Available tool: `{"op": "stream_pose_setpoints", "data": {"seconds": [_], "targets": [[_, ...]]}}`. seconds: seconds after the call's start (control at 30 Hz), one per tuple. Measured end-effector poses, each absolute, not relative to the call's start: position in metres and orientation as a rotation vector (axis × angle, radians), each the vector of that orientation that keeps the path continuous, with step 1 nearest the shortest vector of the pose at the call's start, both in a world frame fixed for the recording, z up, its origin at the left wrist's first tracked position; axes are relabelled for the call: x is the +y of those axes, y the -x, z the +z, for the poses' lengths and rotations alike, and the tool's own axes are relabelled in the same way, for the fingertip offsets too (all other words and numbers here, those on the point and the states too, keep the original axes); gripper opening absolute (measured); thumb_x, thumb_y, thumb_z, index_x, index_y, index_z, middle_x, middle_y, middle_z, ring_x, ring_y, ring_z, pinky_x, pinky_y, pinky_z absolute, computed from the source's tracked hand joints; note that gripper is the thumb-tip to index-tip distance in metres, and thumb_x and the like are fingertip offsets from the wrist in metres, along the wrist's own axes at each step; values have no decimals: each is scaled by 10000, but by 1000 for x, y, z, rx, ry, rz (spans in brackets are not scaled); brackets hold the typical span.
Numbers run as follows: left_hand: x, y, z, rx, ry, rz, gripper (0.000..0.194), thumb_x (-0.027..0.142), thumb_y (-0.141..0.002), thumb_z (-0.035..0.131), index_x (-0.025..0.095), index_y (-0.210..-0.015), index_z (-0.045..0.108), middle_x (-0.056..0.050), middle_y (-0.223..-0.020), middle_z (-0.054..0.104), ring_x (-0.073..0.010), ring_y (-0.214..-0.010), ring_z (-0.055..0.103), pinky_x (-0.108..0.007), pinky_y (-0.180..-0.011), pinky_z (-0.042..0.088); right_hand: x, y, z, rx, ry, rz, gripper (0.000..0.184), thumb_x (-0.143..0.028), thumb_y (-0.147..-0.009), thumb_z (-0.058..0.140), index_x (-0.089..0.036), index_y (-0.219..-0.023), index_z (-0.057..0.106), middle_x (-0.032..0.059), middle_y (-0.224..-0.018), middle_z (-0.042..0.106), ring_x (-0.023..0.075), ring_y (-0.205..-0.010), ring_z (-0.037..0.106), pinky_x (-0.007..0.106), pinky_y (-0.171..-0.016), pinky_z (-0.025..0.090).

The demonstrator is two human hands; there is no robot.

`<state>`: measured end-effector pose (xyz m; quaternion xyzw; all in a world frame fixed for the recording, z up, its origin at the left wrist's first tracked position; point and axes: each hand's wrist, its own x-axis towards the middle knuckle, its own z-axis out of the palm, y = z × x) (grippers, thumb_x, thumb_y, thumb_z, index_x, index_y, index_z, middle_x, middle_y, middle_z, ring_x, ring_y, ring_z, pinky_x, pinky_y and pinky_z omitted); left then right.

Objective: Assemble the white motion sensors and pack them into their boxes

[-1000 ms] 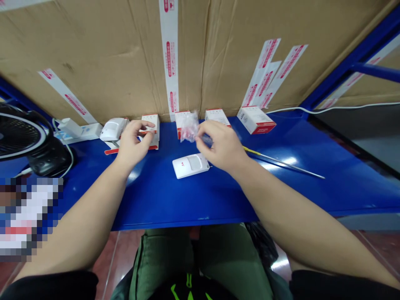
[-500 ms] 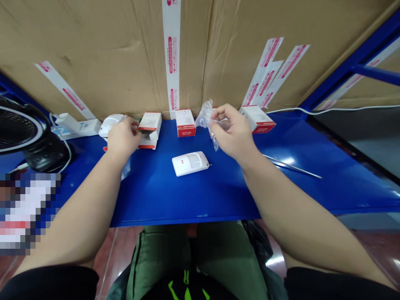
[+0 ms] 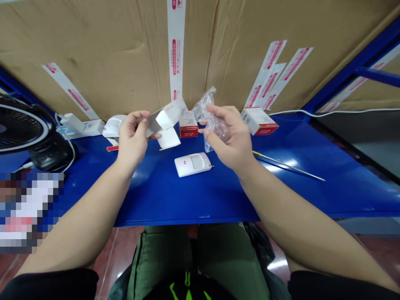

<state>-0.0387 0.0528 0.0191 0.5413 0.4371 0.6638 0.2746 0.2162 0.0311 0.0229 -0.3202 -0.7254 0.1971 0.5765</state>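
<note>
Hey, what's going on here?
A person at a blue bench is handling things with bare hands. The left hand holds an open white carton, and the right hand holds a clear plastic bag. What looks like a white motion sensor lies on the bench below them, and a red-and-white box stands beyond.
</note>
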Motion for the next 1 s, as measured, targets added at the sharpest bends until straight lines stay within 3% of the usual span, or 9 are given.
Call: {"op": "stream_pose_setpoints", "data": {"seconds": [0.1,0.23,0.3,0.43,0.53,0.63,0.83,0.9,1.0], "targets": [[44,28,17,1175,-1600,1703,165,333,-909,770,235,-1036,732,24,-743,508,-142,-662,528,-289,-687,645,19,-207,22,-1841,593,364,435,-195,-1003,577,-300,-1409,693,108,-1305,602,269,-1164,691,516,-1031,662],[30,19,17,1129,-1850,1645,261,370,-879,804,210,-1080,759,-15,-855,655,-176,-784,628,-341,-872,609,18,-195,15,-2067,301,201,439,-83,-1046,475,-287,-1364,699,93,-1217,637,220,-1134,682,431,-976,653],[24,16,18,1088,-1883,1629,280,399,-907,792,222,-1120,752,-14,-842,647,-176,-758,616,-321,-799,581,23,-193,12,-2105,340,156,438,-61,-1048,444,-256,-1355,688,98,-1179,643,222,-1123,672,434,-958,642],[21,9,18,1053,-1946,1600,273,395,-944,770,245,-1171,749,31,-717,477,-142,-617,463,-270,-606,503,32,-195,7,-2114,519,121,384,-94,-1051,446,-214,-1306,707,111,-1147,645,241,-1076,671,459,-966,624],[22,6,17,1051,-1825,1595,314,415,-918,802,243,-1176,750,39,-733,450,-144,-650,477,-301,-682,615,31,-197,8,-2058,683,77,356,-124,-1051,463,-215,-1263,733,123,-1167,651,263,-1110,675,466,-1018,602],[22,6,15,985,-1774,1547,325,435,-902,823,245,-1157,760,44,-750,445,-138,-657,479,-366,-782,690,29,-199,11,-2052,865,40,329,-150,-1040,485,-235,-1226,743,111,-1132,678,268,-1058,690,426,-957,605],[15,5,12,883,-2039,1401,307,348,-942,783,236,-1227,769,44,-696,495,-139,-631,500,-313,-732,622,31,-205,18,-2018,1020,4,97,-222,-1012,596,-229,-1005,693,79,-943,724,271,-918,693,408,-832,583],[16,6,11,885,-2050,1450,322,346,-940,790,241,-1243,763,41,-699,520,-142,-633,516,-300,-710,574,34,-204,17,-2059,898,-17,103,-233,-1018,606,-230,-979,701,95,-992,726,283,-967,698,444,-886,594],[18,7,10,887,-2000,1512,340,368,-963,768,266,-1286,737,32,-728,537,-150,-646,544,-307,-706,552,36,-199,13,-2117,657,-35,176,-188,-1022,566,-215,-1095,723,155,-1226,694,302,-1161,687,497,-1017,594]]}}
